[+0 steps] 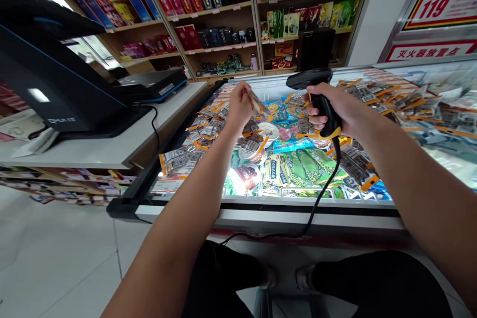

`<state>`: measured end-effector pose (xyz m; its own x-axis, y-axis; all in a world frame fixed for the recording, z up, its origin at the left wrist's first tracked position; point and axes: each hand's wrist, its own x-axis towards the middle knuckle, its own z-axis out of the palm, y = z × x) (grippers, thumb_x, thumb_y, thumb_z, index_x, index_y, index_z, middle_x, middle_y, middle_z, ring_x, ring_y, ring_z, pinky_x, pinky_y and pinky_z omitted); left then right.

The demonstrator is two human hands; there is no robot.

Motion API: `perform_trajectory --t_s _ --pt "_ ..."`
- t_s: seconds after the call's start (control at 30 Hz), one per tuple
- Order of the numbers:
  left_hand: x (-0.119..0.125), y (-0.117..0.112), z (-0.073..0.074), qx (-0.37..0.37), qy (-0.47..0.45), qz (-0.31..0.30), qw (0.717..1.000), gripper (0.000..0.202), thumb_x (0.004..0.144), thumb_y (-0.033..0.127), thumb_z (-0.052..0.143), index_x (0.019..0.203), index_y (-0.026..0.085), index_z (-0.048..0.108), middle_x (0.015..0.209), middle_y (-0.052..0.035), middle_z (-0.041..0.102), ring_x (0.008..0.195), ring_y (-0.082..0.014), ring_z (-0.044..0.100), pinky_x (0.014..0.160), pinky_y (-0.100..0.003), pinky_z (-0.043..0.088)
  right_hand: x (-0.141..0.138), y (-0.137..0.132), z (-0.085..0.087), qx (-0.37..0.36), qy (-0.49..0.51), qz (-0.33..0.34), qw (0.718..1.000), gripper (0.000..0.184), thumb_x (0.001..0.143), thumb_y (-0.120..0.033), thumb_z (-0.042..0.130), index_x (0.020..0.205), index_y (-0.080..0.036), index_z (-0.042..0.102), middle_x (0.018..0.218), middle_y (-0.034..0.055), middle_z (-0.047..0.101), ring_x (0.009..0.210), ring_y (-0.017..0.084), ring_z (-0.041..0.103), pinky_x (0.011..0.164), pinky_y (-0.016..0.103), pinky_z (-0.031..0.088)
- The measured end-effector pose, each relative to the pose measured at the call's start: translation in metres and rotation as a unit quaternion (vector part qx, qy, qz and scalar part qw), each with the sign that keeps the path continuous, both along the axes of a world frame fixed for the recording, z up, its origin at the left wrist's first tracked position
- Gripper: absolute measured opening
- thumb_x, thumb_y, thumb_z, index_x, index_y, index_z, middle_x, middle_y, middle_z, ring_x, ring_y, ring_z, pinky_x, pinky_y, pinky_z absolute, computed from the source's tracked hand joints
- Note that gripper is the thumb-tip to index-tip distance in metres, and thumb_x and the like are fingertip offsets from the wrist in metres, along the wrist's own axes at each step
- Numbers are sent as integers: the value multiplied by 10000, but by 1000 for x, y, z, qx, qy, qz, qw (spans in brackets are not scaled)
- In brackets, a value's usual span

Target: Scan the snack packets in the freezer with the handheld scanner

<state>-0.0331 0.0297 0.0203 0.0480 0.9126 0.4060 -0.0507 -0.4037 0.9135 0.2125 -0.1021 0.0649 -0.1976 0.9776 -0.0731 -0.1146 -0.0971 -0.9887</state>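
Observation:
My right hand [341,107] is wrapped round the grip of a black barcode scanner [311,78] with a yellow band at its base. Its nose points left, toward my other hand, and a black cord [328,186] hangs down from it. Pinched in my left hand [240,102] is a small snack packet [258,105], held up just left of the scanner. Below both hands, on the glass top of a chest freezer [238,213], lie many brown packets [179,159] with orange edges. Ice-cream tubs [269,130] and green bags [311,166] show through the glass.
At the left a counter [112,149] carries a black checkout terminal [70,74] and a flat scale [152,84]. Shelves [212,10] of boxes and bottles stand behind the freezer. More packets [391,99] lie at the right. My knees are close below the freezer edge.

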Motion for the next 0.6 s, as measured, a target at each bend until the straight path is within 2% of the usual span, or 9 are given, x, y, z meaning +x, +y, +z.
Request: perform_trajectory --t_s 0.1,0.23,0.4,0.6 --pt "-5 1 5 20 -69 -52 996 232 902 195 595 764 235 413 762 7 472 648 -121 513 672 -255 461 -2 -4 0 -34 -1 52 998 327 862 -482 765 909 -245 545 652 -11 464 457 119 331 375 292 305" --pt "-11 -4 8 -4 -68 -82 994 282 879 260 655 763 235 400 836 -4 552 663 -122 549 649 -259 483 -9 -16 4 -76 -29 140 987 364 885 -493 777 838 -233 527 644 1 479 450 97 292 365 277 286" --pt "-18 -4 8 -34 -63 -69 995 341 884 305 686 727 227 394 848 -14 599 684 -124 596 648 -257 501 -15 -25 8 -79 -49 137 986 378 890 -505 775 812 -233 525 630 20 499 436 99 308 342 276 275" --pt "-20 -1 8 -13 -110 -116 987 334 880 195 696 692 207 420 826 12 602 652 -94 605 713 -265 537 -9 -19 6 -93 -7 185 978 354 931 -476 734 811 -209 535 613 -12 426 433 67 260 347 238 239"
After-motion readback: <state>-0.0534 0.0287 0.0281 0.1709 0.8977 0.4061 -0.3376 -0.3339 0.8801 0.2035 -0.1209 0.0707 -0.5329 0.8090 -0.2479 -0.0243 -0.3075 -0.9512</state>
